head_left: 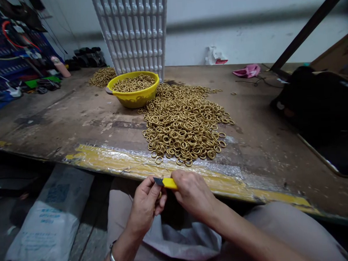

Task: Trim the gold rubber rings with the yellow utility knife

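Observation:
My right hand (192, 191) is closed around the yellow handle of a utility knife (169, 183), whose dark blade points left. The blade's tip reaches the fingers of my left hand (148, 201), which are pinched together. A small brass-coloured ring shows in part between those fingers; most of it is hidden. Both hands are over my lap, just in front of the table's edge. Beyond them a large heap of brass-coloured rings (185, 122) lies on the table. A yellow basin (136, 99) full of the same rings stands at the heap's left.
The brown table (75, 115) has yellow tape (106, 160) along its front edge. A ribbed grey panel (135, 32) stands behind the basin. Pink cloth (248, 70) and a black object (314, 113) are at right. A white sack (48, 220) lies below left; a bag (184, 241) opens on my lap.

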Motion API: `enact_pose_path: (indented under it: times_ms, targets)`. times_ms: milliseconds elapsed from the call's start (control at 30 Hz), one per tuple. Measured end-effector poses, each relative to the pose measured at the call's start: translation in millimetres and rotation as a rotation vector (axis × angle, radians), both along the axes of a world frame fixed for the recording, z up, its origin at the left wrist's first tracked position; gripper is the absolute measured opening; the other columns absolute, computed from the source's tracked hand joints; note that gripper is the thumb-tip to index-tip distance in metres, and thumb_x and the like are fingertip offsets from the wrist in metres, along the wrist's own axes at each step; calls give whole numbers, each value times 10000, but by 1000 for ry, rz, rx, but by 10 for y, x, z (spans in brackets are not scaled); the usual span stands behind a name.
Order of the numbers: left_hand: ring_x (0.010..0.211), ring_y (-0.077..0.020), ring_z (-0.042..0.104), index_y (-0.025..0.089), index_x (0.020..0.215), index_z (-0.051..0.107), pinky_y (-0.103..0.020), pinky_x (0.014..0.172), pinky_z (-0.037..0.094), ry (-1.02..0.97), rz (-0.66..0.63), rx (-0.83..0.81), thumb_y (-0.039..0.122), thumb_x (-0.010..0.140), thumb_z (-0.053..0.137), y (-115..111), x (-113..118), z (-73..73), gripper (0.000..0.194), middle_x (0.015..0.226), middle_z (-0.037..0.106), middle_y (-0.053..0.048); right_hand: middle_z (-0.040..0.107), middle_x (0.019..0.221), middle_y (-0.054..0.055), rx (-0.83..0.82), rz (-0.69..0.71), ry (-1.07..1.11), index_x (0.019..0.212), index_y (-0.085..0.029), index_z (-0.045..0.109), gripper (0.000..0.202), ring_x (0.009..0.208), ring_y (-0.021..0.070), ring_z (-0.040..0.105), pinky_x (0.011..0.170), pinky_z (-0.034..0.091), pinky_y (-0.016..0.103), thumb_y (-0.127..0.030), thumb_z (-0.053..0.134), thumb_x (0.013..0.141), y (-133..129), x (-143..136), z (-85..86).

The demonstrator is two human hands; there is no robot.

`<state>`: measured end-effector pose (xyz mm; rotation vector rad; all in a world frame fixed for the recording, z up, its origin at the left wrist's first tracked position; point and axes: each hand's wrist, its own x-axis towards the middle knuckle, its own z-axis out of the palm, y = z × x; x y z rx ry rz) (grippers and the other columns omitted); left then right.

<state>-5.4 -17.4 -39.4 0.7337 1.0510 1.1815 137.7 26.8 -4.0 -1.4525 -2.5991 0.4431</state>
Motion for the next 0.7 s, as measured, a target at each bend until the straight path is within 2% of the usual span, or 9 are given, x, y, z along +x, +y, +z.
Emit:
enact_pose_path:
  times_ms: [133, 267, 367, 467, 567, 633, 700]
  targets:
    - [374, -28, 330, 168, 815, 509, -119, 338, 227, 32, -29, 71, 376, 874, 550, -37, -25, 26, 220, 517, 472, 52, 662, 799, 49, -26, -1, -34, 867, -190, 571, 151, 676, 170, 574, 576, 282, 274, -142, 431, 841, 65, 35, 1]
    - [424, -31, 381, 165, 727, 489, -126, 344, 234, -51, -91, 171, 364, 850, 588, -105, -89, 154, 254, 643, 480, 19, 664, 772, 83, -19, -165, -196, 850, -168, 579, 167, 655, 182, 575, 574, 287, 278, -107, 428, 813, 289, 201, 38]
    - [399, -20, 360, 163, 729, 498, -119, 311, 201, -171, -181, 117, 400, 810, 631, -132, -162, 196, 284, 677, 469, 20, 649, 818, 61, 67, -175, -103, 860, -176, 575, 149, 739, 178, 582, 618, 318, 265, -110, 459, 793, 388, 202, 64]
    - [363, -9, 276, 163, 700, 470, -118, 293, 164, -299, -198, -24, 442, 810, 616, -133, -231, 129, 333, 607, 434, 42, 613, 932, 44, 69, -10, -23, 956, -194, 567, 223, 805, 161, 572, 655, 348, 246, -91, 469, 784, 386, -5, 17]
    - [369, -14, 265, 165, 688, 454, -119, 312, 188, -405, -116, -87, 409, 839, 585, -142, -291, 9, 316, 569, 416, 50, 569, 1009, 56, 86, 86, -117, 1029, -195, 539, 255, 781, 164, 568, 616, 359, 253, -106, 475, 798, 378, -255, -90]
    - [373, -24, 297, 174, 794, 509, -116, 316, 204, -461, -83, -112, 353, 831, 599, -153, -327, -61, 203, 569, 431, 51, 565, 990, 64, 110, 87, -181, 999, -182, 540, 212, 756, 169, 570, 595, 358, 258, -106, 445, 825, 394, -350, -156]
    - [392, -45, 365, 185, 942, 542, -116, 307, 211, -493, -80, -148, 349, 815, 602, -154, -354, -110, 216, 608, 493, 31, 576, 948, 68, 117, 80, -201, 959, -174, 546, 193, 747, 171, 571, 600, 359, 261, -96, 408, 848, 416, -365, -193]
